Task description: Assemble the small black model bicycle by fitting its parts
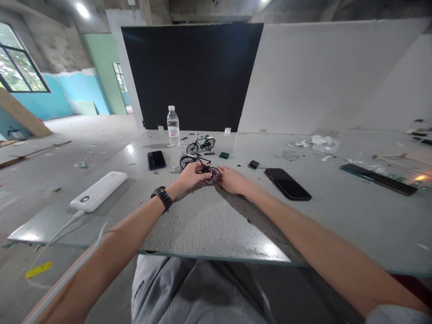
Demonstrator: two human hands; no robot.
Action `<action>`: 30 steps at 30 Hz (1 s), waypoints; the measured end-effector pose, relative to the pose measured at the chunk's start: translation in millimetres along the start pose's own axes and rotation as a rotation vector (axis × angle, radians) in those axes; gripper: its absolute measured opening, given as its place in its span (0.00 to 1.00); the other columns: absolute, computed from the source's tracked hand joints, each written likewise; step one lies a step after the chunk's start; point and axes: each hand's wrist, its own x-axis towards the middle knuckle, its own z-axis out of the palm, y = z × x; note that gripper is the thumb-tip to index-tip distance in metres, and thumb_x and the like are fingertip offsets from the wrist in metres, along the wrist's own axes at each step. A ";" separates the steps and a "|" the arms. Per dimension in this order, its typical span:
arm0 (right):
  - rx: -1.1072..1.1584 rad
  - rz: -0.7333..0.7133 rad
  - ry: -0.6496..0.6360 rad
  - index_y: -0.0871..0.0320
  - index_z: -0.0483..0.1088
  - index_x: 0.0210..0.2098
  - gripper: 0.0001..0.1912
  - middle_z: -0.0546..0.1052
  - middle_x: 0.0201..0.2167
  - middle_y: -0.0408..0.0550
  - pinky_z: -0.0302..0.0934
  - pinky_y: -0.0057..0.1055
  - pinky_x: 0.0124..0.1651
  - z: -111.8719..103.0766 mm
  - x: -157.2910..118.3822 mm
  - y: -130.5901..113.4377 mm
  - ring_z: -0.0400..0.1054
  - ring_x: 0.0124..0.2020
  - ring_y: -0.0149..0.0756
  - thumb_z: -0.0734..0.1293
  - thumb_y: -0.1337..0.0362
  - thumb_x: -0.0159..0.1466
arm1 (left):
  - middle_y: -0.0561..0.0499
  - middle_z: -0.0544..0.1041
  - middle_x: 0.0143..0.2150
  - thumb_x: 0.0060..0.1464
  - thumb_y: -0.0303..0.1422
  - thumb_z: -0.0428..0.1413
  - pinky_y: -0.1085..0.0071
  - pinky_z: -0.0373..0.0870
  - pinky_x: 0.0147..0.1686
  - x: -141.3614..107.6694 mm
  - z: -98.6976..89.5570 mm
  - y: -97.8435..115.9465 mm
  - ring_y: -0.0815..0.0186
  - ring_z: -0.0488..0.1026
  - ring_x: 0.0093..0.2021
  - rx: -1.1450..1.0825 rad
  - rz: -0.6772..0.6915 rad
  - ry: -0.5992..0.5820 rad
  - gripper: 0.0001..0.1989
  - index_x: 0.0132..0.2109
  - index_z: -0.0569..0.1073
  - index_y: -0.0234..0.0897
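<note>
A small black model bicycle (211, 175) stands upright on the grey table, its front wheel toward me. My left hand (192, 175), with a dark watch on the wrist, has its fingers closed on the bike near the wheel and fork. On the wheel's right side, my right hand (232, 180) rests low on the table, its fingertips at the tyre; its fingers are bent and partly hidden. Behind it stands a green model bicycle (201, 144). Small green (224, 155) and black (254, 164) pieces lie to the right of the bikes.
A water bottle (173, 127) stands at the back left, near a dark phone (156, 160). A white power bank (98, 192) with a cable lies at the left. On the right are a black phone (287, 184), a long dark strip (378, 179) and plastic wrapping (324, 144).
</note>
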 end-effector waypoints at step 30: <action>-0.008 0.000 -0.020 0.56 0.77 0.58 0.17 0.80 0.57 0.60 0.64 0.42 0.61 0.5 0.9 -0.8 0.72 0.60 0.54 0.67 0.66 0.71 | 0.46 0.81 0.39 0.55 0.29 0.71 0.67 0.82 0.35 1.4 -1.3 -1.6 0.61 0.80 0.39 0.089 0.022 0.038 0.13 0.42 0.75 0.32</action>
